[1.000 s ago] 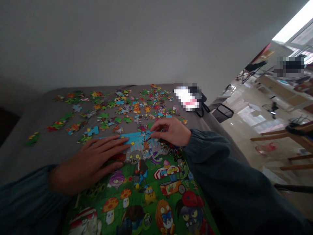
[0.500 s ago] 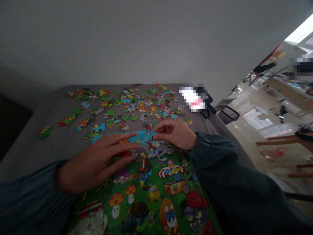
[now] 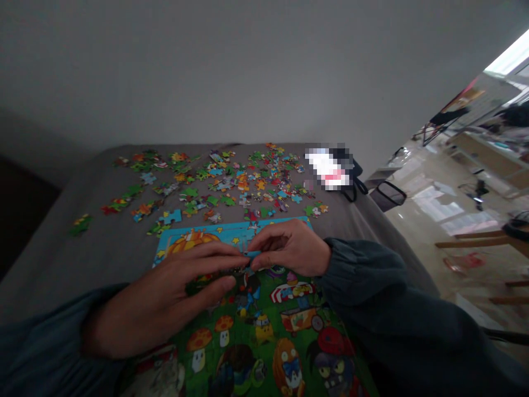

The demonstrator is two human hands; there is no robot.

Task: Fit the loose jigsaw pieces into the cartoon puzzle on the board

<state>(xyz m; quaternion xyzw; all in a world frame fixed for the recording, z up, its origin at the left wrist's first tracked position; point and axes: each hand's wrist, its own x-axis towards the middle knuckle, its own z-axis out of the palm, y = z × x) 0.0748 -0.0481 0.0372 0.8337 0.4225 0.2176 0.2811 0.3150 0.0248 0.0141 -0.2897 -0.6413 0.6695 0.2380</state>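
Two hands (image 3: 161,292) (image 3: 295,248), one puzzle (image 3: 256,328)

Your jigsaw puzzle (image 3: 270,325) runs bright blue with yellow stars along its far edge and deep green below, its print dotted with an orange pumpkin (image 3: 192,240), orange-capped, white-stemmed mushrooms (image 3: 199,353), a red-and-white striped awning (image 3: 291,291) and a brown nut (image 3: 285,353) in a blue bow tie. Blue shows on the puzzle piece (image 3: 252,253) in your right hand (image 3: 291,248). Your sleeves (image 3: 372,298) are dark blue-grey, the cloth (image 3: 119,242) plain grey, and the loose pieces (image 3: 243,182) mixed green, orange, red and blue.
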